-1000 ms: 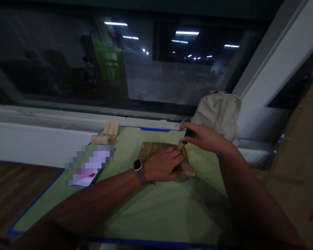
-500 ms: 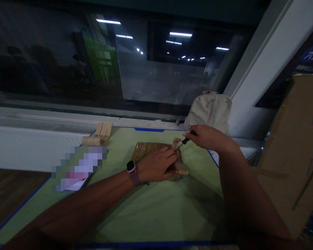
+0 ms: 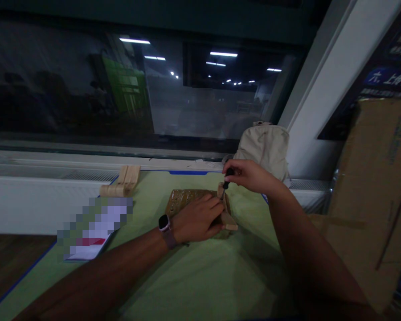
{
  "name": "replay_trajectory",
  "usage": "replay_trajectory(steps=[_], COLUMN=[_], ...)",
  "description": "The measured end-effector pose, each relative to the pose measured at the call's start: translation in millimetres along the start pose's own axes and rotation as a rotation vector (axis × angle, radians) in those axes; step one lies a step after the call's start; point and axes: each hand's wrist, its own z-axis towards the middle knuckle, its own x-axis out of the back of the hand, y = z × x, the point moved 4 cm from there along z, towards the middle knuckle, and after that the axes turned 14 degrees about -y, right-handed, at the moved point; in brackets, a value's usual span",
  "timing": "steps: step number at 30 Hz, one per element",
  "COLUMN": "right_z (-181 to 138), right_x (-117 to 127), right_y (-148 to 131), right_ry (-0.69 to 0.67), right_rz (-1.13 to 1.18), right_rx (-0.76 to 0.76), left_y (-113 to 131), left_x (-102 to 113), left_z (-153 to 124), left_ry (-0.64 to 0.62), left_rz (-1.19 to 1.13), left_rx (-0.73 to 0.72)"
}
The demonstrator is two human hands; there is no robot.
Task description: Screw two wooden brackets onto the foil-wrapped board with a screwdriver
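Observation:
My right hand (image 3: 245, 175) is closed around the black handle of a screwdriver (image 3: 226, 183). The screwdriver stands steeply, its shaft pointing down at a light wooden piece (image 3: 230, 220); my left fingers partly hide where the tip meets it. My left hand (image 3: 198, 218), with a watch on the wrist, grips this wooden piece from the left, thumb near its front end and fingers toward its far end. Underneath lies a brown block wrapped in shiny tape (image 3: 183, 196), partly covered by the left hand.
Other wooden pieces (image 3: 122, 183) lie at the far left of the green tabletop (image 3: 187, 276). Nearer is a flat, partly blurred item (image 3: 96, 229). A beige backpack (image 3: 263, 145) stands behind the table, by the window. A large cardboard box (image 3: 370, 178) is at the right.
The right hand has swung left, and the screwdriver has gone from slanted to more upright. The left hand keeps its grip on the wooden piece. The whole view has shifted slightly.

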Motion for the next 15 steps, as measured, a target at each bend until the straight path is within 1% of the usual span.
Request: replay_trajectory(steps=[3, 7, 9, 12, 15], right_z=[0.8, 4.9, 7.5, 9.2, 8.5], right_x=[-0.1, -5.6, -9.3, -13.1, -14.6], right_y=[-0.2, -7.4, -10.5, -12.3, -9.4], right_ry=[0.051, 0.078, 0.078, 0.084, 0.07], right_rz=[-0.091, -0.399, -0.49, -0.52, -0.497], right_rx=[-0.079, -0.233, -0.286, -0.297, -0.288], left_y=[-0.3, -0.5, 0.0, 0.7, 0.7], left_x=[-0.3, -1.0, -0.5, 0.2, 0.0], left_z=[-0.3, -0.4, -0.5, -0.4, 0.1], left_ry=[-0.003, -0.024, -0.024, -0.021, -0.022], left_rz=[-0.012, -0.027, -0.025, -0.015, -0.003], left_rx=[0.008, 0.016, 0.016, 0.022, 0.027])
